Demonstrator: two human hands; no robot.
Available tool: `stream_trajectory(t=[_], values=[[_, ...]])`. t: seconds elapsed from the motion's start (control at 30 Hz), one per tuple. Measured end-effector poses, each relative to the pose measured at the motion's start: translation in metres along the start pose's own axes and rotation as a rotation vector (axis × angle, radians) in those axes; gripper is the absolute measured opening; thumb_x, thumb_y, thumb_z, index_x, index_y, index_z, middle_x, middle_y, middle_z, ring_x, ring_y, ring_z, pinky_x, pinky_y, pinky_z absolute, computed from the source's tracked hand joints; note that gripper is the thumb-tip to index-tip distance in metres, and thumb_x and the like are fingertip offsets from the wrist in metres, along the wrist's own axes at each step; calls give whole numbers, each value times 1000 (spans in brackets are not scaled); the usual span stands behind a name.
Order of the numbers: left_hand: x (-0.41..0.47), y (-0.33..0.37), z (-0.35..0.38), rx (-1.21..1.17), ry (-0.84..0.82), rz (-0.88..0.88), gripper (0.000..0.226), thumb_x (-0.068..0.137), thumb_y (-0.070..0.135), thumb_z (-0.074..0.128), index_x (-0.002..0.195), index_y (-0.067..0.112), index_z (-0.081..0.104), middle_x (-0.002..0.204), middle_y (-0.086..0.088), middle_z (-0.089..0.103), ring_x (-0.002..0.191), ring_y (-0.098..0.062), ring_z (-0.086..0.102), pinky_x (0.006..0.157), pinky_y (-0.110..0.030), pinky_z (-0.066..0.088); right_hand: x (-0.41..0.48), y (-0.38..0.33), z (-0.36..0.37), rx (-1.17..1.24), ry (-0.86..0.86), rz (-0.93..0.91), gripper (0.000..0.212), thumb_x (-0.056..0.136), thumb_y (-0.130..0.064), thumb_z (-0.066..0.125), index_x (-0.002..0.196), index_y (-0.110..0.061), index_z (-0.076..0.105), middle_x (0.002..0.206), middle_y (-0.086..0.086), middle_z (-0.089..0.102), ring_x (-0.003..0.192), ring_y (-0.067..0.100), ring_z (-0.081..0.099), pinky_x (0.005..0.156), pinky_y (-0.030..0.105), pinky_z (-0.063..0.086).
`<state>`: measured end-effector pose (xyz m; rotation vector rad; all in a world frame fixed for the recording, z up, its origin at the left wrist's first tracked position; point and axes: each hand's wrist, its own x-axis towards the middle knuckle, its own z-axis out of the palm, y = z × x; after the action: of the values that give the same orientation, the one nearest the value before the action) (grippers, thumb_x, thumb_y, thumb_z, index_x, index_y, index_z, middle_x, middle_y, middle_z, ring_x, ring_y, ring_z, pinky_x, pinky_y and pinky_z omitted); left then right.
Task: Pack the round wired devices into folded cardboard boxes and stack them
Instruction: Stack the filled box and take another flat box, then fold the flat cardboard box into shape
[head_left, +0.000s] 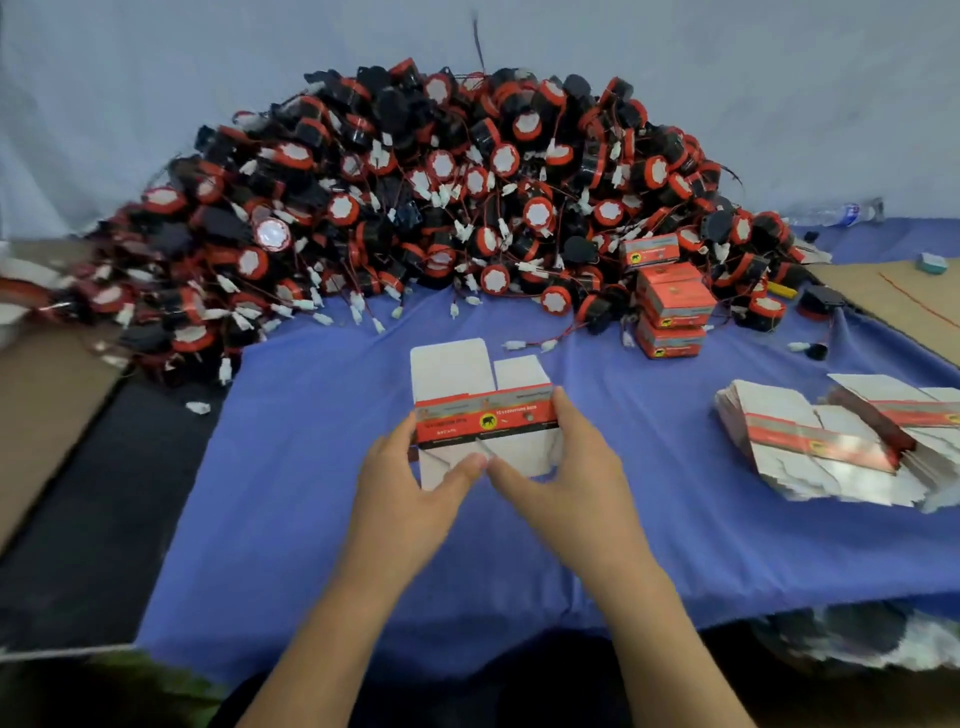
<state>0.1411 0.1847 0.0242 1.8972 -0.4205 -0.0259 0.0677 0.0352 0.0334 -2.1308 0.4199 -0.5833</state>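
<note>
A flat, unfolded cardboard box (483, 421), white with a red and black printed band, is held above the blue cloth (311, 493) at the centre. My left hand (415, 488) pinches its lower left edge. My right hand (566, 467) grips its right side, thumb under the lower flap. A big heap of round black-and-red wired devices (415, 208) with white connectors fills the back. Three closed red boxes (672, 306) are stacked at the heap's right foot, and another closed box (649, 249) lies on the heap just behind them.
A pile of flat box blanks (831, 447) lies at the right on the cloth. Brown cardboard sheets lie at the far right (893, 301) and far left (47, 400). A plastic bottle (836, 213) lies at the back right. Loose connectors are scattered before the heap.
</note>
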Motion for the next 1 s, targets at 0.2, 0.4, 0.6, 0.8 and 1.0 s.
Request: stream_trajectory(t=[0.2,0.4,0.6,0.8,1.0], values=[[-1,-38,-35,394,79,-154,47,77,55,78,119,41,62,116,12,45,122,-20,38,96,-27,31,-4,4,65,-226,-137,110,76,75,-72,66,139,-36,48,144,-11,46,142,17,33,112,43,38],[-19,-79,-26,640,63,-185,70,78,81,58,133,38,55,140,12,41,133,-18,29,111,-42,28,-20,30,85,-390,-153,142,93,75,-81,57,150,-28,41,164,-4,29,157,24,8,126,45,10],[-22,-79,-24,615,123,-131,72,73,82,57,128,36,60,134,14,50,129,-17,40,107,-39,34,-22,30,82,-291,-70,64,91,70,-75,64,146,-28,45,150,-15,45,148,16,28,122,47,23],[-26,-76,-24,515,213,-104,60,73,69,75,120,33,64,126,14,58,121,-16,48,103,-36,39,-27,32,81,-121,27,-16,76,71,-57,79,139,-40,49,131,-27,55,128,1,47,110,39,42],[-30,-72,-27,211,225,-101,51,78,50,77,124,31,63,125,19,54,119,-3,50,102,-27,44,-39,27,88,-78,135,-97,86,76,-64,72,149,-31,41,137,-27,48,131,-11,36,112,23,30]])
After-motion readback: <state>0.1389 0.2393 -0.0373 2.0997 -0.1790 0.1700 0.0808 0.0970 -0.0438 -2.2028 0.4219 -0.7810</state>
